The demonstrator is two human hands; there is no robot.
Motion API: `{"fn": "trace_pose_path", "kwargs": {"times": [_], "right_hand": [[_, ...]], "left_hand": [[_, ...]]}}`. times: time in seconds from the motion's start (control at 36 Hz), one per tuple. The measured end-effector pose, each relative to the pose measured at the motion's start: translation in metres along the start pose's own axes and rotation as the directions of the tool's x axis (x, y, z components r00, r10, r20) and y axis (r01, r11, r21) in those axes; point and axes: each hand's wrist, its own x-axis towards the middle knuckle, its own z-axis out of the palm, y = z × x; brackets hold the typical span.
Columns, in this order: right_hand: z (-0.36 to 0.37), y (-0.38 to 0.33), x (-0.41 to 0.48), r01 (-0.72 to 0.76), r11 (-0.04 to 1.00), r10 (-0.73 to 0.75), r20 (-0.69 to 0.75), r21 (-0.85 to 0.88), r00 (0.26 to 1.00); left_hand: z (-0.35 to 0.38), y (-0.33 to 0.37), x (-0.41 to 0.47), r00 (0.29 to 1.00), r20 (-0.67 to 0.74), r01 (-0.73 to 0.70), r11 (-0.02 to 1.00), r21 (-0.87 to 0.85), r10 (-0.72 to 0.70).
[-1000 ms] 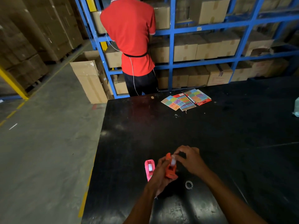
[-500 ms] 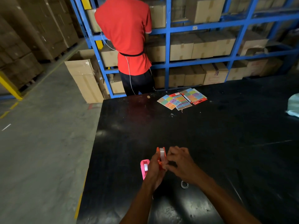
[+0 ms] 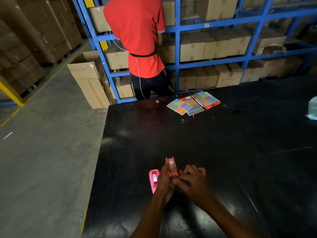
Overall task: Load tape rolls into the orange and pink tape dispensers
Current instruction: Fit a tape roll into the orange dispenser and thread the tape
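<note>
The orange tape dispenser (image 3: 171, 167) is held above the black table (image 3: 231, 143), near its front left. A clear tape roll (image 3: 171, 166) sits inside it. My left hand (image 3: 165, 184) grips the dispenser from its left side. My right hand (image 3: 193, 181) has its fingertips at the dispenser's near end, fingers curled; whether they pinch tape I cannot tell. The pink tape dispenser (image 3: 153, 180) lies on the table just left of my left hand, with a white roll in it.
Coloured sticker sheets (image 3: 193, 102) lie at the table's far edge. A person in a red shirt (image 3: 137, 38) stands at the blue shelving (image 3: 177, 48) full of cardboard boxes. A pale bag (image 3: 312, 109) sits at the right edge. An open carton (image 3: 87, 79) stands on the floor.
The orange dispenser has turned from tilted to lengthwise with the roll facing up. My right hand has slid from its top to its near end. The loose ring on the table is now hidden.
</note>
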Motion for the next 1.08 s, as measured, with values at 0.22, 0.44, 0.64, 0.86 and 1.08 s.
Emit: {"fn": "trace_pose_path", "kwargs": {"times": [0.22,0.44,0.64,0.86,1.08], "right_hand": [[0.005,0.033,0.014,-0.427,0.735,0.361,0.229,0.527,0.904],[0.023,0.058,0.017,-0.486,0.666,0.391,0.29,0.565,0.873],[0.046,0.073,0.02,-0.498,0.666,0.406,0.29,0.555,0.867],[0.081,0.096,0.026,-0.547,0.713,0.45,0.311,0.438,0.837],[0.097,0.096,0.037,-0.533,0.803,0.477,0.247,0.269,0.843]], "left_hand": [[-0.002,-0.018,0.024,0.992,-0.003,-0.127,0.978,0.163,0.129],[-0.006,-0.03,0.047,0.995,0.066,-0.088,0.953,0.292,0.071],[-0.019,-0.04,0.061,0.947,0.009,-0.279,0.807,0.52,0.322],[-0.032,-0.047,0.092,0.95,-0.015,-0.24,0.762,0.602,0.311],[-0.033,-0.049,0.109,0.922,-0.082,-0.253,0.75,0.612,0.378]]}}
